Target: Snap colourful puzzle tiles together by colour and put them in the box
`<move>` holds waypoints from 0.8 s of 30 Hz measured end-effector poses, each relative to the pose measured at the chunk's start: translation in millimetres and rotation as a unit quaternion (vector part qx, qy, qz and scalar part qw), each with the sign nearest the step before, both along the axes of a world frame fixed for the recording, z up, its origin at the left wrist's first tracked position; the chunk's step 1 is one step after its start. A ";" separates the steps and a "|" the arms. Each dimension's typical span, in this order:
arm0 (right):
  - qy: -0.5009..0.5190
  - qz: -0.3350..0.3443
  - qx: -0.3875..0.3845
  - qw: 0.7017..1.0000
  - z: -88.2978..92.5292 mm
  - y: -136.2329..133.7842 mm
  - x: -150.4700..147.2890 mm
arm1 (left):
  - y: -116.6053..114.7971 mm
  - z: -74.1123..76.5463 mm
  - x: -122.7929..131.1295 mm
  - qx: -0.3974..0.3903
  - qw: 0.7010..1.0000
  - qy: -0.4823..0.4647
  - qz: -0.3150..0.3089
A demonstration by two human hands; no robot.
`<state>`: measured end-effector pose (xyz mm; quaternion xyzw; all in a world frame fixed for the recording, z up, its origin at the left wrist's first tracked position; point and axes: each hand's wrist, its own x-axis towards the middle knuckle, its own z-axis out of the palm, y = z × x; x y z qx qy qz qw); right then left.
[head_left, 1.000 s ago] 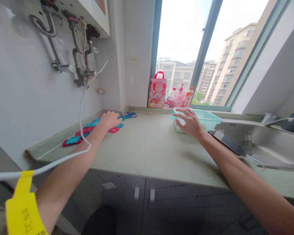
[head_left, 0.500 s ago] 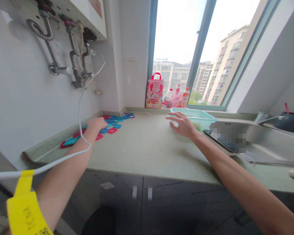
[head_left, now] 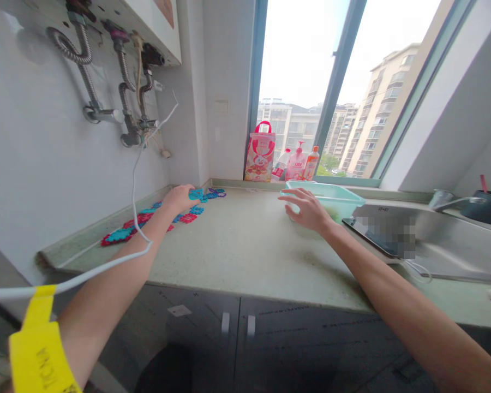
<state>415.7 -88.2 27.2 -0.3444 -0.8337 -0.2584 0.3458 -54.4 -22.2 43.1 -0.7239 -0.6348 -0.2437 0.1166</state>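
Observation:
My left hand (head_left: 180, 198) is at the back left of the counter, its fingers closed on a blue scalloped piece (head_left: 196, 194) that looks crocheted. More such pieces in red, blue and teal lie around it, among them a red piece (head_left: 188, 218) and a teal piece (head_left: 120, 234). Part of the group is hidden behind my hand and forearm. My right hand (head_left: 306, 209) hovers with curved fingers apart and nothing between them. Just behind it stands a pale turquoise plastic tub (head_left: 346, 203), with something greenish, blurred through its wall.
A white cable (head_left: 133, 180) hangs across my left forearm. On the right are a steel sink (head_left: 454, 234) with a faucet (head_left: 442, 199) and a dark tablet-like device (head_left: 372, 237) at its edge. A pink bag (head_left: 261, 155) and several bottles stand by the window.
My left hand has moved right and slightly away along the pieces, and a blue piece now shows at its fingertips. My right hand has stayed nearly still beside the tub.

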 end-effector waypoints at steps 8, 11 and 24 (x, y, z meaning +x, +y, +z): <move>-0.007 0.007 0.000 1.000 -1.8 1.9 0.6 | -36.0 -42.5 118.6 -0.101 0.888 0.042 -0.447; -0.009 0.006 0.000 1.000 -1.7 1.2 0.1 | -42.9 -47.3 131.2 -0.090 0.889 0.078 -0.443; -0.011 0.008 -0.009 1.000 -1.3 -2.0 -3.5 | 4.1 -18.4 0.4 -0.122 0.972 0.094 0.176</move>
